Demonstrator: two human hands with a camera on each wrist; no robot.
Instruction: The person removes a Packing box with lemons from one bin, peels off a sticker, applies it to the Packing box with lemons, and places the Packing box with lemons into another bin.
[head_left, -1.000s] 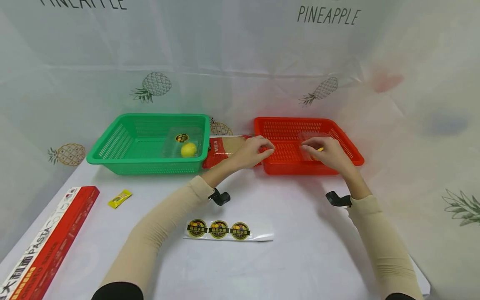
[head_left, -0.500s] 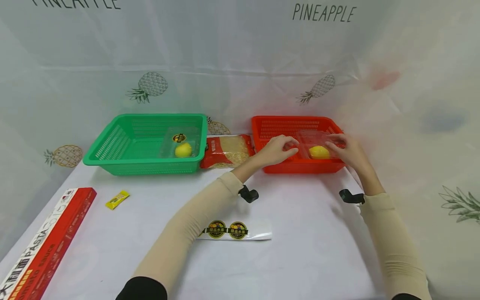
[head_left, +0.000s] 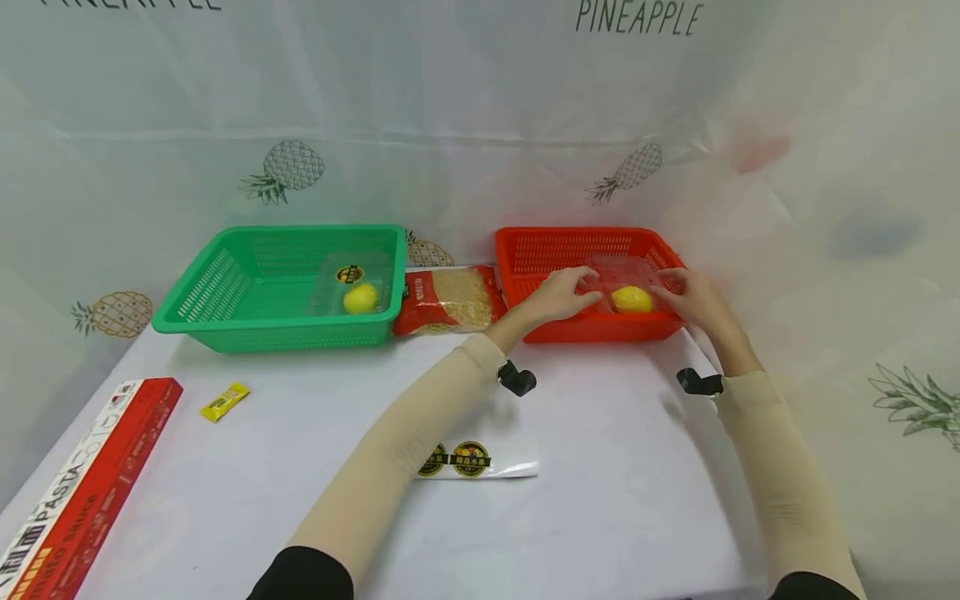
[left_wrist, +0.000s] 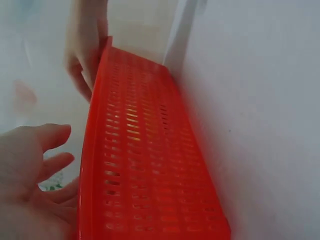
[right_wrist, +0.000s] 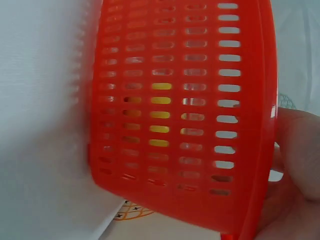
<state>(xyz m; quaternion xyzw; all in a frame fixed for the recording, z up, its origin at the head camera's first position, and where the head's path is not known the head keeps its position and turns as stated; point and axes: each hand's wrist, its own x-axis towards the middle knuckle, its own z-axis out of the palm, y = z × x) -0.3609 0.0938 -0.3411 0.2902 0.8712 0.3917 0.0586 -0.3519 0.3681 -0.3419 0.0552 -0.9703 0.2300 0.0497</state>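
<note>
In the head view, a clear plastic box (head_left: 613, 272) with a yellow lemon (head_left: 632, 300) in it stands in the red basket (head_left: 536, 237). My left hand (head_left: 558, 296) reaches over the basket's front, its fingers loosely bent at the left side of the box. My right hand (head_left: 697, 296) reaches in at the right, thumb and fingers apart by the box's right side. The left wrist view shows my left hand's spread fingers (left_wrist: 55, 165) beside the basket rim. In the right wrist view, the basket wall partly hides my right hand (right_wrist: 297, 170).
A green basket (head_left: 277, 335) at the left holds another clear box (head_left: 322, 287) with a lemon and a round label. Between the baskets lies a red bag (head_left: 457, 300). A pasta box (head_left: 97, 475), a yellow sachet (head_left: 225, 402) and a label strip (head_left: 510, 460) lie on the table.
My left hand has moved right, from the basket's left end to the clear box. My right hand has shifted right, uncovering the lemon. The head view has turned slightly.
</note>
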